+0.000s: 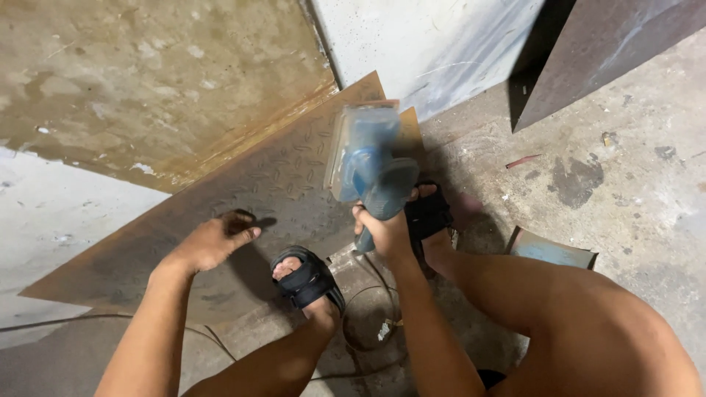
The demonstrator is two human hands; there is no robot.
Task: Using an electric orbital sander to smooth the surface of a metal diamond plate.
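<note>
Right hand (386, 229) clamped on blurred blue handheld power tool (365, 158), left hand (213, 241) pressing loosely curled fingers on rusty brown diamond-pattern steel plate (243, 191) on concrete floor (625, 184).

Blue power tool (368, 165): blurred, raised upright at 12 o'clock of the frame's centre. Rusty tread-pattern steel plate (279, 184): flat on floor, spanning 9 to 12 o'clock.
</note>
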